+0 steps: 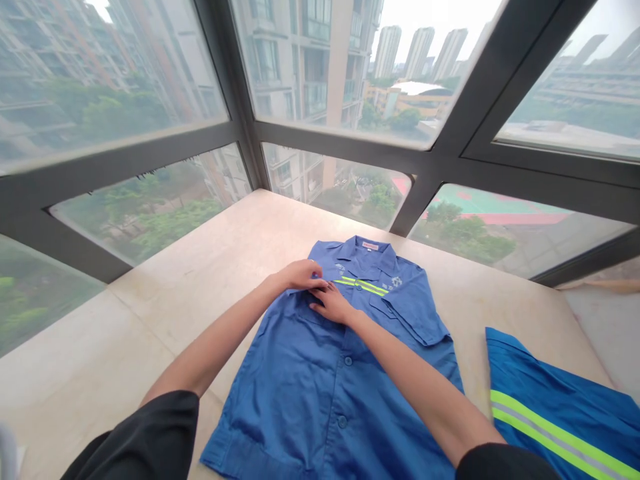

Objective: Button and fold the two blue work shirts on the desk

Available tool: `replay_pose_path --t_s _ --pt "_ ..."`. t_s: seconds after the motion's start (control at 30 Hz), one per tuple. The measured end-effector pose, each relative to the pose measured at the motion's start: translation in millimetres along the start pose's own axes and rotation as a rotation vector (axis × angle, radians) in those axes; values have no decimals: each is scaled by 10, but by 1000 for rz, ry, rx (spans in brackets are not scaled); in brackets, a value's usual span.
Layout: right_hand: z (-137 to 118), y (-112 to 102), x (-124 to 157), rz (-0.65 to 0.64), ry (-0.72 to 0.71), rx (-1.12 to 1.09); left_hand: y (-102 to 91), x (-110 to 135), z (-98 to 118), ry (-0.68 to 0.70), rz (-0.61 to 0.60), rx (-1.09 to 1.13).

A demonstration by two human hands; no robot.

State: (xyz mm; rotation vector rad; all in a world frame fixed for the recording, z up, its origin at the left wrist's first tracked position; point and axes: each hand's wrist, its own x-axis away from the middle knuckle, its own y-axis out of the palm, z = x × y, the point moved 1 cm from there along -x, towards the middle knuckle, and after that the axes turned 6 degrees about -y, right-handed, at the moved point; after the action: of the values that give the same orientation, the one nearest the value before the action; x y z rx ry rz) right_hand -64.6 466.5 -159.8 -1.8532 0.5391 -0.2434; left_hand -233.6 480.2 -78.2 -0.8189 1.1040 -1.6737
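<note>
A blue work shirt [320, 387] with a yellow-green reflective stripe on the chest lies flat, front up, on a pale stone window ledge [165, 300], collar toward the glass. Both of my hands meet on its upper chest beside the button placket. My left hand [301, 275] is curled, fingers pinching the cloth. My right hand [332, 303] lies just below it, fingertips pressed on the same spot of fabric. Whether a button sits between the fingers is hidden.
A second blue garment [560, 400] with yellow-green reflective bands lies at the lower right of the ledge. Dark window frames [240, 93] and glass close the ledge on the far sides. A white object [7, 453] shows at the lower left corner.
</note>
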Motion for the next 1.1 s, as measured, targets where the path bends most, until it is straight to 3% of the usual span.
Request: replay_pose_path --t_s 0.03,0.1,0.17,0.27,0.4,0.5,0.63,0.73,0.93,1.1 --pt "33 -34 33 5 -2 -18 48 0 15 14 -27 32" --pt "90 -115 116 13 -6 -22 121 1 -50 -55 39 44" --pt "124 -197 198 14 -29 9 188 1 -181 -148 121 -42" --pt "134 -300 230 69 -53 44 341 4 -344 -181 123 -206" --pt "172 -367 -48 216 -3 33 650 56 -355 -154 54 -246" --pt "271 -324 -443 197 48 44 825 135 -282 -163 51 -246" --pt "462 -188 -922 52 78 109 893 231 -220 -243 129 -247" --pt "631 -90 -1086 -64 121 115 924 297 -216 -305 162 -252" --pt "911 -39 -1067 -58 193 139 1025 468 -213 -414 225 -261" --pt "903 -108 -960 10 209 207 1010 493 -179 -436 237 -264"
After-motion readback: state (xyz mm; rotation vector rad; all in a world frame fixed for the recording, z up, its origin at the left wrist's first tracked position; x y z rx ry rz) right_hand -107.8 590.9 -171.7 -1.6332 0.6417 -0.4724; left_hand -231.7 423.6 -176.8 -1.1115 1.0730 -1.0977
